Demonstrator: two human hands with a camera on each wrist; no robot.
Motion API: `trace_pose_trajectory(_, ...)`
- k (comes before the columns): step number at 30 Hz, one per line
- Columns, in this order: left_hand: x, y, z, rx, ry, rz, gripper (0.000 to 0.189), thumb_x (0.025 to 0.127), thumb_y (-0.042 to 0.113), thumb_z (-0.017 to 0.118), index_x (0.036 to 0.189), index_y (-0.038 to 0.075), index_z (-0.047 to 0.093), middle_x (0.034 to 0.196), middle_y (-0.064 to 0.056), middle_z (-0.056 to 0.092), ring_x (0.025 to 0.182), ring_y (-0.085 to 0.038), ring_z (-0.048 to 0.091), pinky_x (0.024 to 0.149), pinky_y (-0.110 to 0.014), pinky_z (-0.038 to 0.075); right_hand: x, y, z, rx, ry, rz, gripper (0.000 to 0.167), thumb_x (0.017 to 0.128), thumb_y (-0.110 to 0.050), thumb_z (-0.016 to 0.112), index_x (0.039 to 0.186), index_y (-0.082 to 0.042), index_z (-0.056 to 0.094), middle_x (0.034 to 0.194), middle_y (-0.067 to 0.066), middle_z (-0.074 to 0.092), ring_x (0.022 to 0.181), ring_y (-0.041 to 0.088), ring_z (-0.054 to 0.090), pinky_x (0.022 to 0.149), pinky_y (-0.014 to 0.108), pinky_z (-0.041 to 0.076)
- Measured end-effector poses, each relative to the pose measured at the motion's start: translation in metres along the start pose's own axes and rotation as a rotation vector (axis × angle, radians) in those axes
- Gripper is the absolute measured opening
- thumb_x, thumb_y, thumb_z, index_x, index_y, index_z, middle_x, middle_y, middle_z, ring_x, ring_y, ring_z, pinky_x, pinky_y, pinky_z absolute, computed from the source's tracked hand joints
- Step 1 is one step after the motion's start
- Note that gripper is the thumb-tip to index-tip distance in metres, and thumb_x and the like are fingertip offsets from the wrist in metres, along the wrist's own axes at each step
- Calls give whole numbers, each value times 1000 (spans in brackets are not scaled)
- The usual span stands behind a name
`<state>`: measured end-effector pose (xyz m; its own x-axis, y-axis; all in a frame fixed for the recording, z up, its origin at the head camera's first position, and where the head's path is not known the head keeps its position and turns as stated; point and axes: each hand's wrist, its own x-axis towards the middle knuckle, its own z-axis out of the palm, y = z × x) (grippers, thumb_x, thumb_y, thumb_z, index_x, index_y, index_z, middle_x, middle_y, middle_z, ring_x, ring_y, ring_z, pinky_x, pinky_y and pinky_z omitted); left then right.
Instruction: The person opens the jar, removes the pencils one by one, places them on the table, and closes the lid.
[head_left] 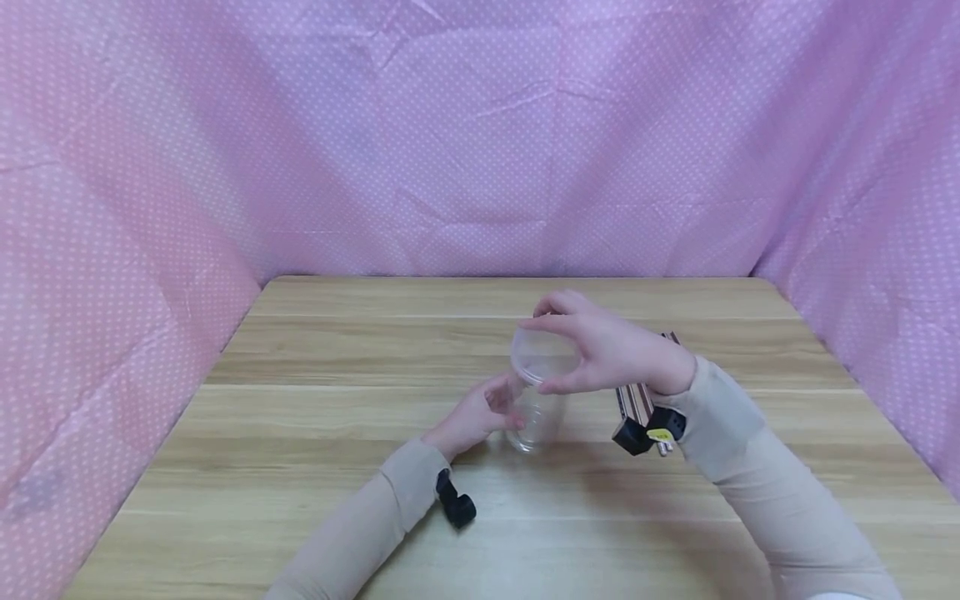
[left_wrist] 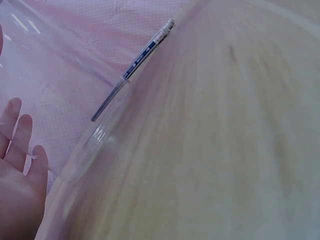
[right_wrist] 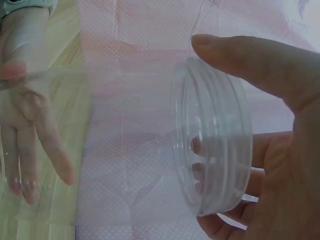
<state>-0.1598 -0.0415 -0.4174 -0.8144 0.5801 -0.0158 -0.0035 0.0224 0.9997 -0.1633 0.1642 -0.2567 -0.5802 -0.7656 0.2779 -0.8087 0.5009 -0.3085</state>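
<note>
A clear plastic jar [head_left: 536, 421] stands upright on the wooden table, a little right of the middle. My left hand [head_left: 483, 412] holds its side low down, thumb in front and fingers behind; the fingers show through the clear wall in the right wrist view. At the top, my right hand [head_left: 600, 343] grips the clear round lid [right_wrist: 220, 145] by its edge, with the thumb on one side and the fingers on the other. The lid sits at the jar's mouth; whether it is tight or loose, I cannot tell.
Several pencils [head_left: 633, 404] lie on the table [head_left: 337, 358] to the right of the jar, partly hidden beneath my right wrist. Pink dotted cloth [head_left: 480, 150] hangs behind the table and along both sides.
</note>
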Motion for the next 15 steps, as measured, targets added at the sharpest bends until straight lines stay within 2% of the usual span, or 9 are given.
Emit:
trace_pose_trajectory(7, -2, -1, 0, -8, 9, -20, 70, 79, -1, 69, 143, 6, 39, 149, -12, 39, 139, -26, 34, 117, -43, 25, 2, -13, 8, -110, 110, 173, 70, 58, -51, 85, 107, -4, 65, 95, 4, 56, 87, 19, 52, 74, 34, 48)
trace_pose_trajectory(9, -1, -1, 0, -12, 10, -23, 71, 79, -1, 69, 143, 7, 39, 149, -11, 39, 139, -26, 33, 117, -43, 25, 2, -14, 10, -133, 139, 161, 69, 58, -53, 84, 104, -4, 65, 95, 5, 57, 87, 21, 53, 74, 34, 48)
trace_pose_trajectory(11, -1, 0, 0, -14, 12, -23, 71, 79, -1, 69, 143, 7, 39, 149, -11, 39, 139, -26, 34, 117, -43, 25, 2, -13, 9, -111, 136, 118, 64, 63, -48, 83, 105, -4, 65, 96, 6, 57, 89, 21, 52, 75, 34, 47)
trace_pose_trajectory(15, -1, 2, 0, -19, 7, -28, 70, 79, -2, 69, 143, 6, 40, 147, -12, 41, 138, -26, 36, 116, -43, 26, 1, -5, 1, 9, 26, -4, 57, 68, -29, 82, 116, -3, 63, 107, 7, 56, 101, 20, 50, 86, 37, 46)
